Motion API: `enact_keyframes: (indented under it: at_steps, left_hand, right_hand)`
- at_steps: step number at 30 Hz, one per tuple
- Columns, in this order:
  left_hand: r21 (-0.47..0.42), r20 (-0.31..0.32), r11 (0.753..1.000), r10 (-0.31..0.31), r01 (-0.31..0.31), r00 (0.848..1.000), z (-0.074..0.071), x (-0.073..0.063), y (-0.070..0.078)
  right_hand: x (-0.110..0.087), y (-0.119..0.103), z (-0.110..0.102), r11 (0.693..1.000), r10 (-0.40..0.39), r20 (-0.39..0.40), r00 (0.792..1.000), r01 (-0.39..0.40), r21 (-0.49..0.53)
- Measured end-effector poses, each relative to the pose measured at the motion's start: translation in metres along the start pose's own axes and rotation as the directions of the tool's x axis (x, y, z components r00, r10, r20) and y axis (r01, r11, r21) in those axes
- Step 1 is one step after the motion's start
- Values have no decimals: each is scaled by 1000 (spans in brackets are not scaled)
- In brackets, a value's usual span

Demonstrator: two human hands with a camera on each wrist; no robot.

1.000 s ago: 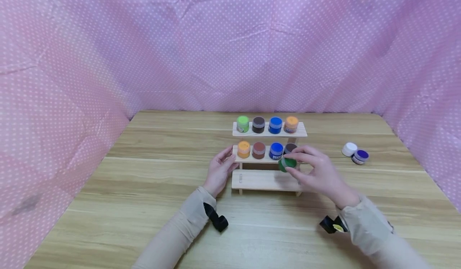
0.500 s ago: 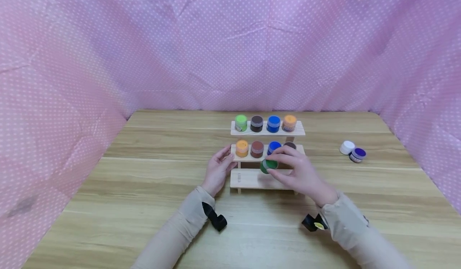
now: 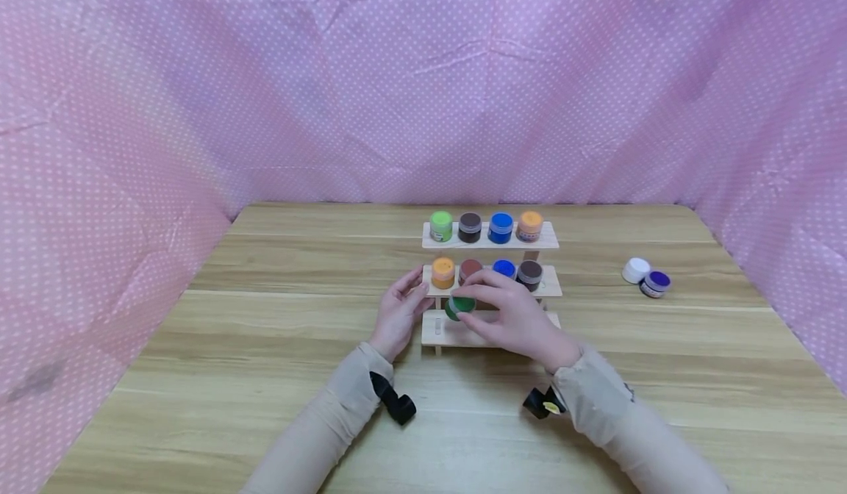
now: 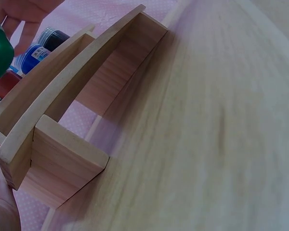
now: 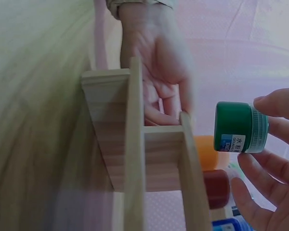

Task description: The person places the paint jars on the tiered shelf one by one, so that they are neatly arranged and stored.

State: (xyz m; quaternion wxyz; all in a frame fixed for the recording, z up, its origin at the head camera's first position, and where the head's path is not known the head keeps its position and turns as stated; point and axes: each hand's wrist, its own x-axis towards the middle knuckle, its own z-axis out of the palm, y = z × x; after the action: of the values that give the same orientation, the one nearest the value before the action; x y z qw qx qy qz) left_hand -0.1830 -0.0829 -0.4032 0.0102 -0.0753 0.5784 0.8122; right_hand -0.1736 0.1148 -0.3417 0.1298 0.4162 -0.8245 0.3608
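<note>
My right hand (image 3: pixel 512 317) pinches a green paint jar (image 5: pixel 235 127) by its clear lid, between thumb and fingertips. In the head view the jar is above the left part of the bottom shelf (image 3: pixel 463 338) of a three-tier wooden rack (image 4: pixel 72 82). My left hand (image 3: pixel 398 316) grips the left end of the rack at the middle shelf. On that shelf stand an orange jar (image 3: pixel 442 273), a red-brown jar (image 5: pixel 216 188), a blue jar (image 3: pixel 504 269) and a dark brown jar (image 3: pixel 529 276). My right hand partly covers the red-brown and blue ones in the head view.
Light green (image 3: pixel 440 226), dark brown (image 3: pixel 470 228), blue (image 3: pixel 501 228) and orange (image 3: pixel 529 226) jars line the top shelf. Right of the rack, a white jar (image 3: pixel 636 270) and a purple-lidded jar (image 3: pixel 655 284) stand side by side on the wooden table (image 3: pixel 265 295). Pink dotted cloth (image 3: pixel 397 97) hangs behind.
My right hand has carried the green paint jar leftward along the front of the rack, uncovering the dark brown jar on the middle shelf. My left hand keeps its hold on the rack.
</note>
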Motion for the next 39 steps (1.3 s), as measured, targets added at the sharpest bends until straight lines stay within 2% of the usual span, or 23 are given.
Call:
enact_keyframes:
  at_steps: [9,18,25,39]
  left_hand:
    - [22,3,1000,-6,6,1000,-1,1,2]
    - [-3,-12,1000,-3,3,1000,0,1,2]
    - [9,-5,1000,-13,13,1000,1,0,3]
    - [24,1,1000,-19,19,1000,0,-1,3]
  right_hand:
    - [4,0,12,998,47,85,995,-44,-41]
    - [3,0,21,994,75,145,987,-61,-95]
    - [3,-1,25,987,62,168,984,-35,-159]
    - [2,-5,28,980,85,187,979,-48,-194]
